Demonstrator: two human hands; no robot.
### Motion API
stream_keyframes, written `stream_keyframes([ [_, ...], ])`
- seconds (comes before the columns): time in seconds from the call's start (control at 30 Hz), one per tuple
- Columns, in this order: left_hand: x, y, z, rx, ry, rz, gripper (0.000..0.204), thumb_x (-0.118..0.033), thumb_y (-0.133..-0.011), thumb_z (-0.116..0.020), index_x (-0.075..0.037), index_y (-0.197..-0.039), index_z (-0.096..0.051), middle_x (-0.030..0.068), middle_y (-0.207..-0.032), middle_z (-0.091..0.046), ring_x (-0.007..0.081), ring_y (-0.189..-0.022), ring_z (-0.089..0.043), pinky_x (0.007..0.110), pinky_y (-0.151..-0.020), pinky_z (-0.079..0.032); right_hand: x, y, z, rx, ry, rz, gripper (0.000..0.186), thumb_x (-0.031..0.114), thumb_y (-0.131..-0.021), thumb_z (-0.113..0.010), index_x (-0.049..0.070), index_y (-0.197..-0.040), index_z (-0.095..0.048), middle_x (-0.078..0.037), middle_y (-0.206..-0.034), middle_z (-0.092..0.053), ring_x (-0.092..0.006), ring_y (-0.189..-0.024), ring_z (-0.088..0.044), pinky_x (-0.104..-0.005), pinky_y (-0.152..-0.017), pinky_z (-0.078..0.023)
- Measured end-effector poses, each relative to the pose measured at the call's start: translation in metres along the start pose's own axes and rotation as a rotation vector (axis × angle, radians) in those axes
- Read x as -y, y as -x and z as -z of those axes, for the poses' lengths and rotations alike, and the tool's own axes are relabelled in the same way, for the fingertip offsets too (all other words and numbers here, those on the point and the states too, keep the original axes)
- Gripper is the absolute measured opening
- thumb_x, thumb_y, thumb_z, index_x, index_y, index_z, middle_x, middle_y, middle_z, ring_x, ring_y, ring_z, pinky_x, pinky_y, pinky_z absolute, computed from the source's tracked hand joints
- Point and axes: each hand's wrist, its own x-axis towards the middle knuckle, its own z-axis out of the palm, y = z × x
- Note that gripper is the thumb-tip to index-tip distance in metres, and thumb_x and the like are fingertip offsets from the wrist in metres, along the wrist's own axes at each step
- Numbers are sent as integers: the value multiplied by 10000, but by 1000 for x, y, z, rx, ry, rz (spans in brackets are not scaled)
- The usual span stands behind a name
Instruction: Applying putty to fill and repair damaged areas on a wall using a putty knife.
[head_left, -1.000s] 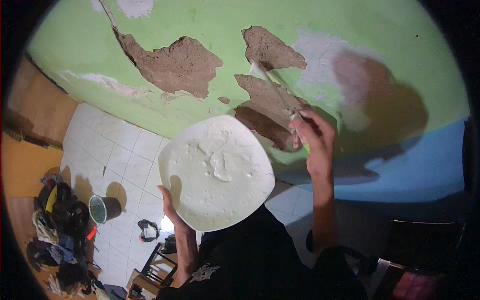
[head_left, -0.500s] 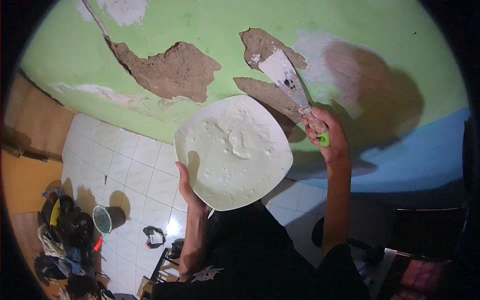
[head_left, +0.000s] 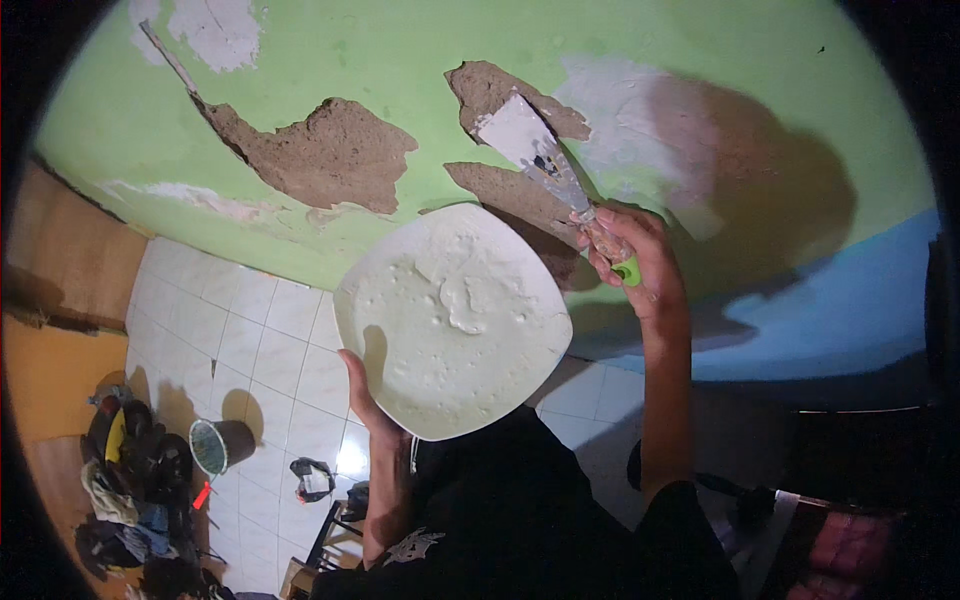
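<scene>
My left hand (head_left: 372,405) supports a white, rounded-square plate (head_left: 418,238) from below, its thumb along the near left edge. Wet white putty (head_left: 462,308) with lumps and small bubbles covers much of the plate. In my right hand (head_left: 642,255) is a putty knife (head_left: 545,165), gripped by its worn handle with a green end. White putty coats the knife's wide blade, which lies over a bare brown patch (head_left: 490,88) in the green wall. Whether the blade touches the wall along its whole edge, I cannot tell. A second bare patch (head_left: 515,190) sits just below, partly behind plate and knife.
Farther left the green wall (head_left: 400,60) has a larger bare patch (head_left: 335,155). White filler (head_left: 620,110) covers an area right of the knife. On the tiled floor (head_left: 275,330) stand a bucket (head_left: 222,446) and a dark pile of belongings (head_left: 135,460). My shadow falls at right.
The whole view has shifted slightly, so the wall patches appear farther left. The blade has slid a little left across the upper bare patch. Both hands keep their holds.
</scene>
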Motion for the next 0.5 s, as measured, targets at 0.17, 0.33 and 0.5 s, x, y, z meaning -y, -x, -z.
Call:
stream_keyframes([
  [0.17,1,6,6,-11,-5,-19,715,-586,-1027,-322,-17,-1455,-387,146,-1358,-527,269,-1191,-564,398,-973,-490,-9,3,28,-57,1,24,268,220,-903,-601,-43,-917,-647,-118,-786,-654,-123,-553,-517,-253,-446,-336],
  [0.33,2,13,5,-74,-66,-75,713,-585,-1027,-324,-13,-1449,-390,159,-1343,-539,266,-1166,-584,408,-961,-502,-16,6,38,-80,-63,-6,258,217,-901,-605,-39,-909,-643,-126,-793,-652,-121,-547,-507,-252,-442,-330],
  [0.5,3,14,14,-74,-61,-73,730,-596,-1021,-325,-18,-1465,-362,165,-1369,-517,284,-1189,-569,418,-982,-492,-20,16,50,-65,-92,18,253,215,-902,-606,-36,-906,-641,-131,-802,-652,-114,-538,-499,-241,-436,-321],
])
